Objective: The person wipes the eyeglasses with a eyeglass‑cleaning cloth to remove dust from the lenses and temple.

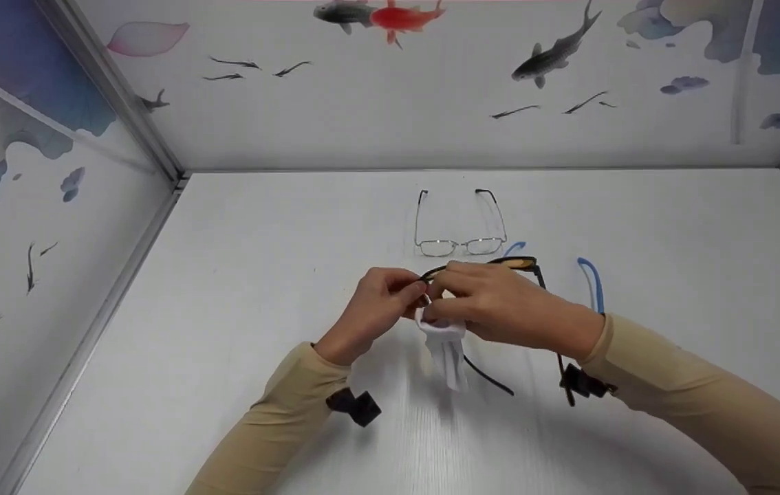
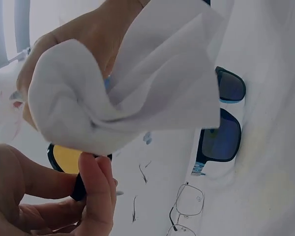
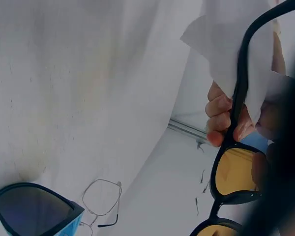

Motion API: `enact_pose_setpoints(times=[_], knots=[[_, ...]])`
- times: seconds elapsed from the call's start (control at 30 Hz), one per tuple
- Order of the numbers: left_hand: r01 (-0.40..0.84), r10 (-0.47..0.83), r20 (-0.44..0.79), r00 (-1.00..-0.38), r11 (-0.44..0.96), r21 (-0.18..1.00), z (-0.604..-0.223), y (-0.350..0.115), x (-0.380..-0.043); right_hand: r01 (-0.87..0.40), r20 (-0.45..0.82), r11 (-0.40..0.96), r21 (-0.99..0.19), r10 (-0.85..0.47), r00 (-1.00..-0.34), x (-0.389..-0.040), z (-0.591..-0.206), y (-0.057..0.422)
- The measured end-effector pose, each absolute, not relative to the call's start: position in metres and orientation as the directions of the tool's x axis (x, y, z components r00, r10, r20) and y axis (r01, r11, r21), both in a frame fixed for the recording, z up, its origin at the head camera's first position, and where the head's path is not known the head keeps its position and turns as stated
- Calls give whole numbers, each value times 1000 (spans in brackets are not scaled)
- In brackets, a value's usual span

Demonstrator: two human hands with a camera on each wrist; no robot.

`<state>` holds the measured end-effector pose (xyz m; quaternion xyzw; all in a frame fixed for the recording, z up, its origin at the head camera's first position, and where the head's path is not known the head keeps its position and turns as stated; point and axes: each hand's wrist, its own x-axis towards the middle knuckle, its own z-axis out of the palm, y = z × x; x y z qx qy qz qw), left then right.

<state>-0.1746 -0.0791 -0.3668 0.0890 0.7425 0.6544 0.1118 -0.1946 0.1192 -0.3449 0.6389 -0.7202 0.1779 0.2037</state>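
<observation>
Black-framed glasses with yellow lenses (image 1: 519, 262) are held up between both hands, temples unfolded toward the person. My left hand (image 1: 376, 302) pinches the frame near one hinge, thumb against fingers, as the left wrist view shows too. A white cloth (image 1: 448, 344) hangs from the fingers of my right hand (image 1: 510, 302), which grips it bunched against the glasses beside the left fingertips. In the left wrist view the cloth (image 2: 69, 98) covers much of the frame, with part of a yellow lens (image 2: 66, 160) showing below it. The right fingertips are partly hidden by the cloth.
Thin metal-framed glasses (image 1: 459, 246) lie unfolded on the white table (image 1: 259, 240) beyond the hands. Dark-lensed sunglasses with blue temples (image 1: 595, 282) lie nearby, partly hidden by the right hand in the head view. Panels with painted fish (image 1: 555, 58) stand behind and at the left.
</observation>
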Motion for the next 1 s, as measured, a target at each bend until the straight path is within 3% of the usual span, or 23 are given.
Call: enact_pose_setpoints(times=[0.17, 0.27, 0.73, 1.0], knots=[[8, 283, -28, -959, 126, 992, -368, -78, -175, -967, 543, 175, 184, -839, -48, -199, -344, 117], [17, 285, -17, -958, 115, 993, -369, -78, -176, -961, 552, 181, 207, -833, -38, -201, -345, 117], [-41, 284, -62, -957, 78, 996, -365, -81, -177, -984, 511, 151, 96, -856, -81, -184, -340, 130], [-55, 252, -71, -965, 73, 996, -366, -88, -178, -994, 402, 96, -59, -909, -112, -162, -336, 153]])
